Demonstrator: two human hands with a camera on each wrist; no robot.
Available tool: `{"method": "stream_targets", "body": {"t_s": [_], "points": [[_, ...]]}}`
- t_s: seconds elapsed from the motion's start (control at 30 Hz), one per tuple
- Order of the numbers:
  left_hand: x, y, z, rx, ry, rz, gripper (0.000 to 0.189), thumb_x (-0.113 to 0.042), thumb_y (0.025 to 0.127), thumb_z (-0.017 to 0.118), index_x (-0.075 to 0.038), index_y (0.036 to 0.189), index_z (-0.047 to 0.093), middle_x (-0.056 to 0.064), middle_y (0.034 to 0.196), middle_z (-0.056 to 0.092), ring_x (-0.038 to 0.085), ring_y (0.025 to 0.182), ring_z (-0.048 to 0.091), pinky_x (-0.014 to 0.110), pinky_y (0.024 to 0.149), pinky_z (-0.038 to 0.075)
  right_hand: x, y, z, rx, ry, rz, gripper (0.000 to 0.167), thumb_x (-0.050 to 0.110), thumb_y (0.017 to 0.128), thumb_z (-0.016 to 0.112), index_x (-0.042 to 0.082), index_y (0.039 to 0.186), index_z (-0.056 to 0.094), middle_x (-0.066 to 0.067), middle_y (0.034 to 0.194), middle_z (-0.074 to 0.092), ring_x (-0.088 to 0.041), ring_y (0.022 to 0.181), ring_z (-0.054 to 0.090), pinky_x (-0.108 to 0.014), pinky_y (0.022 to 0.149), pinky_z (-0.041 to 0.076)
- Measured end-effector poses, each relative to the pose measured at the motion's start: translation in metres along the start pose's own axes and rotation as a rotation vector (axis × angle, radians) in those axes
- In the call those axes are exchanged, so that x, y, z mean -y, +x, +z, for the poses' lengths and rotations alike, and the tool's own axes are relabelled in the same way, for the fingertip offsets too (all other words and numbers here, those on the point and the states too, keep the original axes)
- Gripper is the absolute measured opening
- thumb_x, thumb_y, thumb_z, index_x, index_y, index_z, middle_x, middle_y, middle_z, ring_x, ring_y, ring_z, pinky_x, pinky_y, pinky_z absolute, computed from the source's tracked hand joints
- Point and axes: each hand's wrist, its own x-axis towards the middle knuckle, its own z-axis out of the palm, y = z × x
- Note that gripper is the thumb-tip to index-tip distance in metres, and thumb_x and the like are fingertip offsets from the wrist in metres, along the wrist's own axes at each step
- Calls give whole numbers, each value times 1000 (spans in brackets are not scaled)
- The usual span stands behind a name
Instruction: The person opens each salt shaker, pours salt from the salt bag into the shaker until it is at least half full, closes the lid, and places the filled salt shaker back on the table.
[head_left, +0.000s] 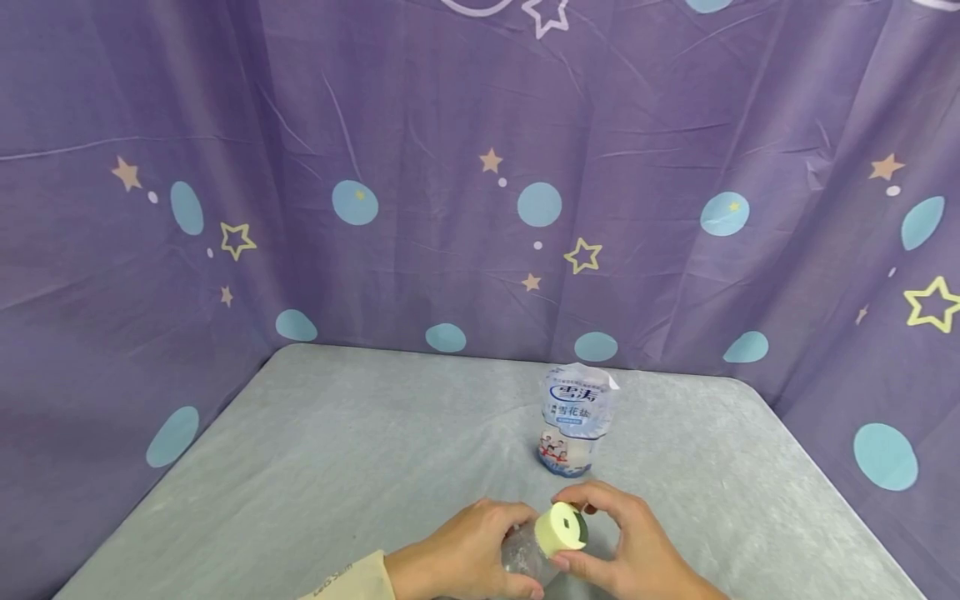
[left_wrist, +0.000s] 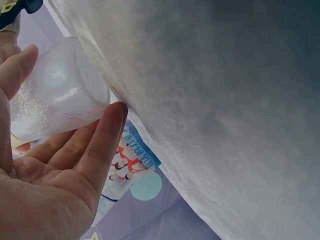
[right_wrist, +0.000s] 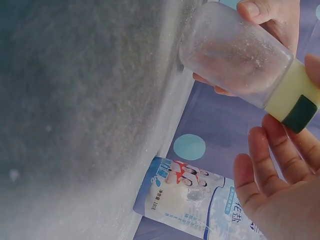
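Note:
A clear seasoning bottle [right_wrist: 235, 52] is tilted low over the table, white grains clinging to its inner wall. My left hand [head_left: 468, 550] holds its body between thumb and fingers. The pale yellow cap [right_wrist: 287, 90] with a dark green part [right_wrist: 301, 114] sits on the bottle's mouth. My right hand [head_left: 637, 554] pinches this cap from the right, thumb on one side and fingertips on the other. Beyond the hands, a white and blue salt bag [head_left: 573, 421] stands upright, its top edge looking uneven.
A pale grey cloth covers the table [head_left: 360, 442]. Behind it and along both sides hangs a purple curtain [head_left: 442, 208] with stars and blue dots. The salt bag is the nearest object to the hands.

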Motion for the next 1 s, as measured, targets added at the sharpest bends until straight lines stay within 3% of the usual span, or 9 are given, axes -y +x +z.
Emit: {"method": "stream_targets", "body": {"t_s": [0.2, 0.37, 0.6, 0.8, 1.0], "points": [[0, 0, 0, -11, 25, 19, 51, -45, 73, 92, -23, 113, 70, -23, 88, 62, -7, 73, 53, 14, 63, 44, -1, -1, -3, 49, 41, 19, 53, 17, 83, 88, 20, 130, 63, 8, 113, 69, -10, 94, 64, -31, 83, 48], [0, 0, 0, 0, 10, 5, 51, -44, 74, 92, -22, 114, 70, -23, 87, 62, -7, 74, 53, 15, 63, 45, -3, -1, -4, 85, 67, -27, 59, 13, 82, 86, 17, 135, 61, 4, 121, 67, -14, 105, 63, -33, 89, 49], [1, 0, 1, 22, -39, -22, 52, -41, 74, 93, -22, 117, 71, -23, 90, 64, -8, 74, 54, 16, 64, 47, -4, 0, -5, 123, 85, -98, 67, 2, 80, 82, 10, 141, 57, -1, 130, 63, -18, 116, 60, -27, 101, 46], [1, 0, 1, 18, -41, -10, 50, -40, 74, 93, -22, 115, 71, -23, 89, 64, -8, 74, 55, 15, 64, 46, -3, -2, -4, 87, 26, -56, 73, 12, 79, 89, 12, 143, 55, 0, 131, 64, -16, 113, 61, -31, 93, 49], [2, 0, 1, 4, -42, 19, 48, -40, 75, 92, -21, 114, 71, -23, 90, 65, -9, 74, 55, 14, 65, 46, -2, -2, 0, 33, -73, 17, 71, 30, 74, 94, 19, 134, 59, 8, 115, 66, -8, 95, 59, -29, 80, 49]]}}
